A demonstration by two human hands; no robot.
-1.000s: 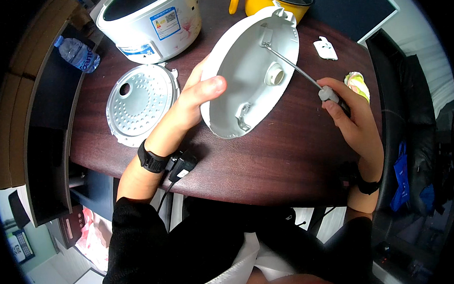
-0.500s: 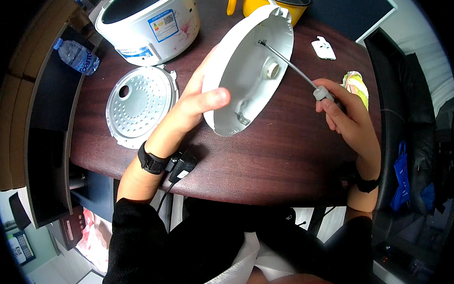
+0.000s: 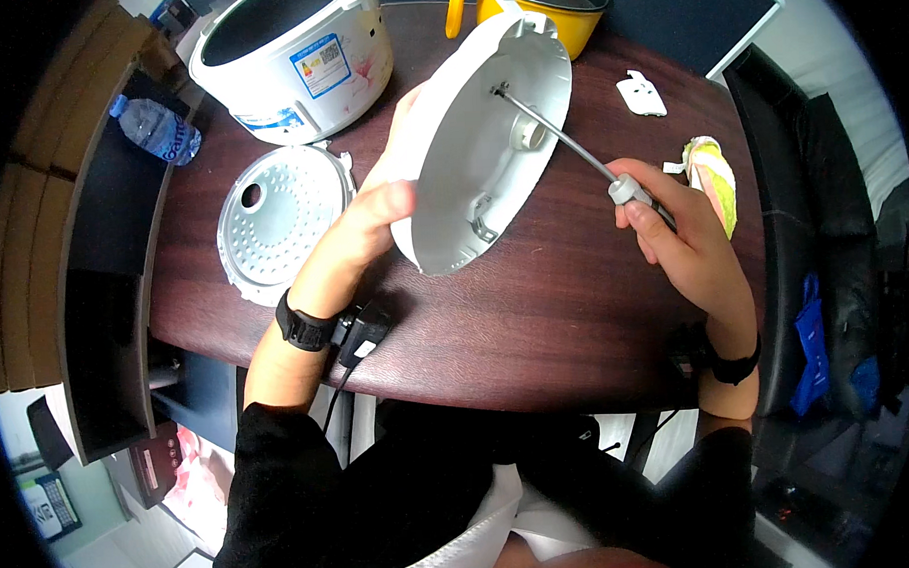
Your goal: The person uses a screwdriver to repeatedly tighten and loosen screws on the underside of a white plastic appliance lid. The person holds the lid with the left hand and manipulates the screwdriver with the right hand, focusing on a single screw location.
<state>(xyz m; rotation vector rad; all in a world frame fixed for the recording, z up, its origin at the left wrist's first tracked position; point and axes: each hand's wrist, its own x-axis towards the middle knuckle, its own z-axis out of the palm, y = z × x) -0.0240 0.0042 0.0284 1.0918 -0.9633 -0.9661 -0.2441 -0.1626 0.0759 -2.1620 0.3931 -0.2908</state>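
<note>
- Head view: a hollow oval shell of white plastic (image 3: 456, 179) sits just above the middle of the picture, tilted along a 1-to-7 o'clock line, its inside showing; whether it touches the table is unclear.
- The left hand (image 3: 374, 207) grips the shell's edge at 8 o'clock, thumb in front, fingers hidden behind.
- The right hand (image 3: 678, 226), at 4 o'clock from the shell, is closed around the grey handle of a metal-shafted screwdriver (image 3: 587, 159); its tip is at a small fitting inside the shell, exact contact too small to tell.
- From the shell, on the dark reddish-brown table (image 3: 536, 321): a white rice-cooker body (image 3: 352, 82) at 10 o'clock, a round grey perforated plate (image 3: 284, 225) between 8 and 9, a yellow pot (image 3: 574, 27) at 1, a small flat white plastic piece (image 3: 642, 95) between 2 and 3.
</note>
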